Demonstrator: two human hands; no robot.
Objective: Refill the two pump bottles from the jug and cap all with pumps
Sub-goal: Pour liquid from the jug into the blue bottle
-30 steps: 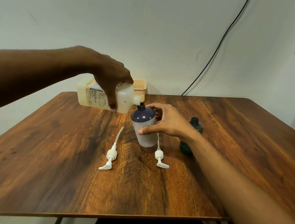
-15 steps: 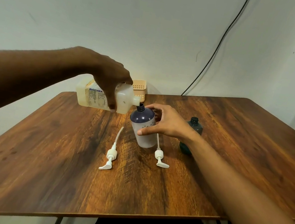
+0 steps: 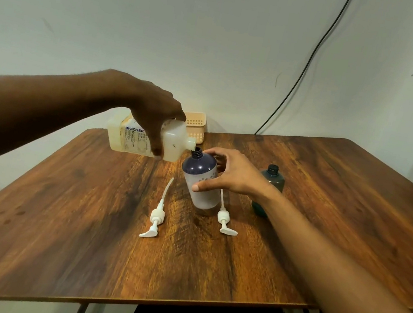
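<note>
So the left hand (image 3: 152, 114) is wrapped around the jug (image 3: 148, 138), which is tipped nearly flat just left of center frame, spout right at the open neck of the dark-topped bottle (image 3: 201, 180). The right hand (image 3: 229, 174) grips that bottle from its right side, thumb in front, fingers curled round the back. Can't make out any liquid actually flowing. Two white pumps lie flat on the wooden table (image 3: 328, 204): the left pump (image 3: 156, 216) and the right pump (image 3: 225, 219), either side of the bottle's base. A smaller teal bottle (image 3: 271, 180), uncapped, stands partly hidden behind the right wrist. There's a peach basket (image 3: 196, 124) at the table's far edge.
</note>
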